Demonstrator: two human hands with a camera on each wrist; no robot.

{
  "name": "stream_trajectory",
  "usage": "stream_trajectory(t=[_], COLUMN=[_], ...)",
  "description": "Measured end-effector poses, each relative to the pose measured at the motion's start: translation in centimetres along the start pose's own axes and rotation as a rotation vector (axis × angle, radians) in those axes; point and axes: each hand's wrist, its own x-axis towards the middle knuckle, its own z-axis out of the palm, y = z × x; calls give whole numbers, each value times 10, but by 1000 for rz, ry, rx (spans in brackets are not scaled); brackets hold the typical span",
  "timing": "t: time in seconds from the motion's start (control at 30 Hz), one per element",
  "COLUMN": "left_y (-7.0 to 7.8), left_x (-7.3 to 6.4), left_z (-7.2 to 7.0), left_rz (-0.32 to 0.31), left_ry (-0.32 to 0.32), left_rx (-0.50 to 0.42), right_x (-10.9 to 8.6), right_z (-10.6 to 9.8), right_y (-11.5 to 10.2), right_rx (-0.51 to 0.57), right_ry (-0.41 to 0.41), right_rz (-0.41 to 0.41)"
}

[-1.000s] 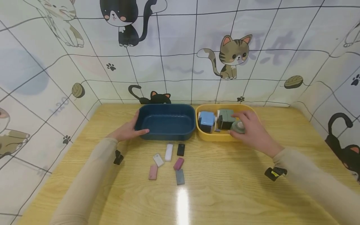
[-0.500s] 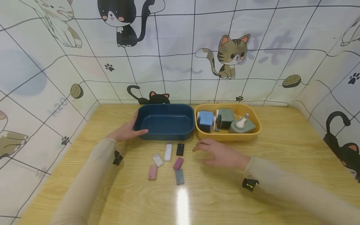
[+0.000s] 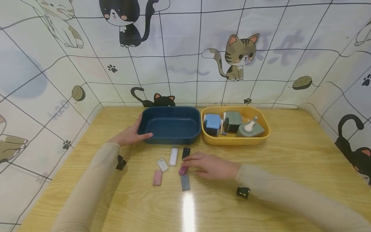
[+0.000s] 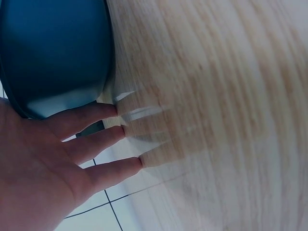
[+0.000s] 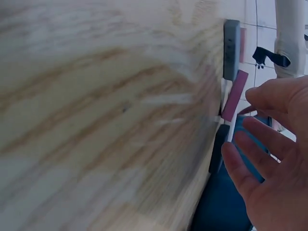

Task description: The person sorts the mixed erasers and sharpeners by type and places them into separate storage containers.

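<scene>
My left hand rests at the left end of a dark blue bin, thumb along its front. In the left wrist view its fingers are straight and spread beside the bin. My right hand hovers over a small magenta block, partly hiding it. Its fingers are loosely bent, with a gap to the magenta block in the right wrist view. Around it lie a black block, a grey block, two white blocks and a pink block.
A yellow bin stands against the blue bin's right side. It holds a blue boxy device, a green boxy device and a grey-green piece with a white lever. A cat-patterned cloth wall rises behind the wooden table.
My right hand has left the grey-green piece in the yellow bin and moved left and toward me, to the magenta block. The left hand stays at the blue bin.
</scene>
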Motion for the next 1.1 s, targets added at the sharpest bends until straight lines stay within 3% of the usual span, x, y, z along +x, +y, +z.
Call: stream_trajectory(t=[0.3, 1.1], left_y=[0, 1], left_x=[-2, -2], left_z=[0, -1], left_rz=[-10, 5], left_ry=[2, 4], left_rx=[8, 8], right_x=[6, 10], right_z=[6, 3], right_y=[-1, -6], right_rx=[-59, -68], right_ry=[-26, -74], right_rz=[-1, 37])
